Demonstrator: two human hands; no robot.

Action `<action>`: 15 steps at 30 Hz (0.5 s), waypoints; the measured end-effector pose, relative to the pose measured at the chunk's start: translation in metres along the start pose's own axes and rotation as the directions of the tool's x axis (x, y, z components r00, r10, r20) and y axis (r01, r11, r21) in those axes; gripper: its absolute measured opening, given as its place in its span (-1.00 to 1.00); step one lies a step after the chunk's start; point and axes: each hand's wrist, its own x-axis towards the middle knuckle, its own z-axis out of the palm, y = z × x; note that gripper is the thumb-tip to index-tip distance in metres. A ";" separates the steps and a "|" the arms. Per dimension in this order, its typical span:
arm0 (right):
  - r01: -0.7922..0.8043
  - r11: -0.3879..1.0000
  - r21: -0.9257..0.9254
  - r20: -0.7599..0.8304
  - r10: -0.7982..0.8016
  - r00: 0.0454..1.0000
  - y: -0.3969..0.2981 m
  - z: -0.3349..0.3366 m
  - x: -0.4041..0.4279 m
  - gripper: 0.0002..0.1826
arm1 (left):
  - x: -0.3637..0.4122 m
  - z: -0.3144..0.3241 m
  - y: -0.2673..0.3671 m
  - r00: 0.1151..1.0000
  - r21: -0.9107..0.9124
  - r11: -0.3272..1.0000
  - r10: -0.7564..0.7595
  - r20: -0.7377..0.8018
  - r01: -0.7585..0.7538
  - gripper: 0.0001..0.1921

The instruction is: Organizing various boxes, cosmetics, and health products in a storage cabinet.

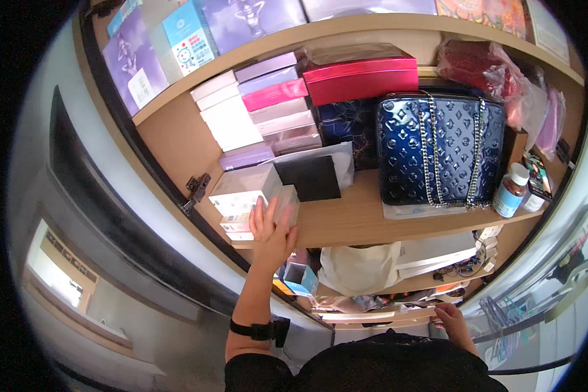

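Observation:
My left hand (269, 226) rests with spread fingers against the front of a small stack of boxes at the shelf's left end. A white box (245, 191) tops that stack, and a clear-sided box (288, 198) stands beside it, partly behind my fingers. Just behind them a flat black square item (311, 179) leans against a translucent zip bag (344, 164). Low on the right, near my body, hangs my right hand (448, 319), its fingers loosely curled; whether anything is in them is hidden.
Stacked pink, white and purple boxes (279, 98) fill the back left of the wooden shelf (343, 220). A glossy red box (360, 73) lies behind a blue embossed chain-strap bag (441, 147). A pill bottle (511, 191) stands near the front edge. Below lies a cream cloth bag (360, 267).

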 end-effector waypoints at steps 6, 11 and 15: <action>0.019 1.000 -0.022 -0.008 -0.019 1.000 -0.004 -0.005 0.001 -0.73 | 0.000 0.003 0.003 0.998 -0.023 0.998 -0.057 -0.036 0.057 -0.45; -0.008 0.999 -0.039 -0.002 0.008 1.000 0.023 -0.018 0.007 -0.75 | 0.003 0.002 0.032 0.982 -0.019 0.998 -0.068 -0.174 0.066 -0.60; 0.002 1.000 0.015 0.048 -0.003 0.999 0.029 -0.018 0.006 -0.69 | 0.014 0.017 0.056 0.945 -0.222 0.975 -0.070 -0.319 -0.003 -0.84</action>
